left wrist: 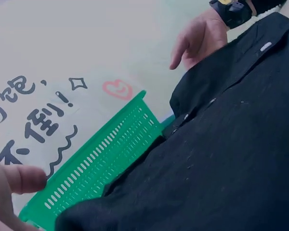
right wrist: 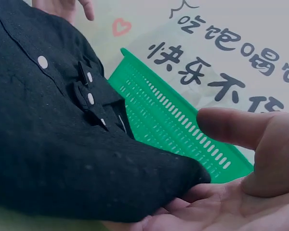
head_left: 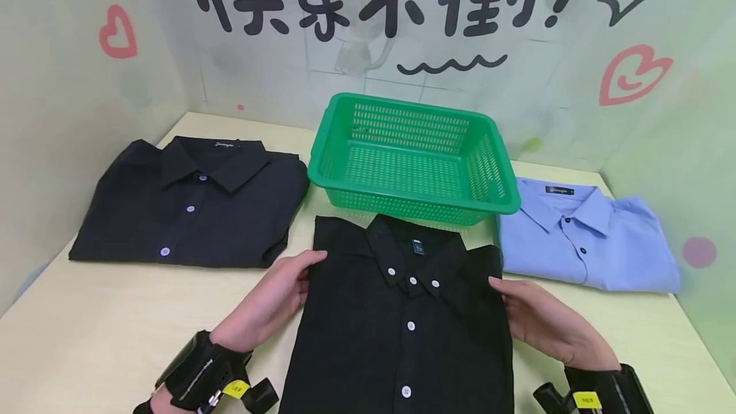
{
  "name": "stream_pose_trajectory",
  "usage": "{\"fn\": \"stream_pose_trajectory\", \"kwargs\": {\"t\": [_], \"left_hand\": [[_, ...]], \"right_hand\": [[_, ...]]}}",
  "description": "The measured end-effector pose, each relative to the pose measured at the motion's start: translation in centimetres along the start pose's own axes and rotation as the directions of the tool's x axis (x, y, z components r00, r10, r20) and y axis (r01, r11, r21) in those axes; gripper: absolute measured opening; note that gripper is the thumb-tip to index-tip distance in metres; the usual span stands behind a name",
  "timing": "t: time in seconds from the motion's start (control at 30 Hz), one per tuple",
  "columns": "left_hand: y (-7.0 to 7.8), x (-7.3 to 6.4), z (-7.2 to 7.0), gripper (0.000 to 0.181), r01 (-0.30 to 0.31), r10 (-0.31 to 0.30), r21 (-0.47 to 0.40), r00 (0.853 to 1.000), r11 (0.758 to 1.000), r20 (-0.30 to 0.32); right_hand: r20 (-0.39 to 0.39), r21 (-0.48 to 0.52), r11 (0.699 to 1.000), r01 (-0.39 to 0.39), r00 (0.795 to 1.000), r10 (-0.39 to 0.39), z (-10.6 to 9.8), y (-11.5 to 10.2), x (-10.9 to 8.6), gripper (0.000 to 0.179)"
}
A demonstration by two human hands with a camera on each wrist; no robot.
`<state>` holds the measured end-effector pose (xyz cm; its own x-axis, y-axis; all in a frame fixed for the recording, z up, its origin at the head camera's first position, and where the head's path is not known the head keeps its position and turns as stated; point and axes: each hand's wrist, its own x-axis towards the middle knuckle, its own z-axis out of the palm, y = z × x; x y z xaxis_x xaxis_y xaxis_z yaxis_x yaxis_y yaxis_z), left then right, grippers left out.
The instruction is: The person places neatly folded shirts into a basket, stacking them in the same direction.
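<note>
A black button-down shirt (head_left: 397, 337) with white buttons lies front up before me, its collar toward the basket. My left hand (head_left: 282, 292) is at its left edge, the thumb reaching the shoulder fabric in the head view. On the opposite edge, my right hand (head_left: 546, 318) has its thumb tip by the other shoulder. The right wrist view shows the right fingers (right wrist: 207, 204) under the shirt's edge, with the thumb raised off the cloth. In the left wrist view the left thumb (left wrist: 26, 178) stands apart from the fabric; the other left fingers are mostly hidden.
Behind the shirt stands a green plastic basket (head_left: 339, 181) with perforated walls. A folded dark shirt (head_left: 230, 222) lies on the left and a folded light blue shirt (head_left: 604, 260) on the right, all on a pale wooden table (head_left: 103, 331). Printed walls (head_left: 402, 88) enclose the back and sides.
</note>
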<state>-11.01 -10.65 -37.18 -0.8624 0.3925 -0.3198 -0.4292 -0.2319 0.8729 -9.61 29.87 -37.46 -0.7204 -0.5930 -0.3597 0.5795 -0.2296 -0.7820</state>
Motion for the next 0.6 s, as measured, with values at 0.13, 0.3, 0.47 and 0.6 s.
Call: {"fn": "stream_pose_trajectory", "kwargs": {"t": [0.13,0.3,0.47,0.6], "left_hand": [[-0.2,0.1,-0.3,0.042,0.038,-0.037,-0.017,0.998,0.999,0.053],[-0.5,0.3,-0.7,0.039,0.071,-0.07,-0.009,0.994,0.997,0.086],[-1.1,0.7,-1.3,0.035,0.106,-0.109,0.034,0.989,0.994,0.105],[-1.4,1.0,-1.5,0.031,0.099,-0.105,0.058,0.99,0.993,0.095]], "right_hand": [[-0.027,0.022,0.999,-0.027,0.999,0.027,0.2,0.3,0.2,0.033],[-0.083,0.046,0.997,-0.066,0.994,0.07,0.6,0.6,0.5,0.042],[-0.122,0.042,0.996,-0.082,0.989,0.087,0.8,1.1,1.1,0.05],[-0.163,-0.007,0.997,-0.073,0.984,0.071,0.9,1.5,1.4,0.045]]}}
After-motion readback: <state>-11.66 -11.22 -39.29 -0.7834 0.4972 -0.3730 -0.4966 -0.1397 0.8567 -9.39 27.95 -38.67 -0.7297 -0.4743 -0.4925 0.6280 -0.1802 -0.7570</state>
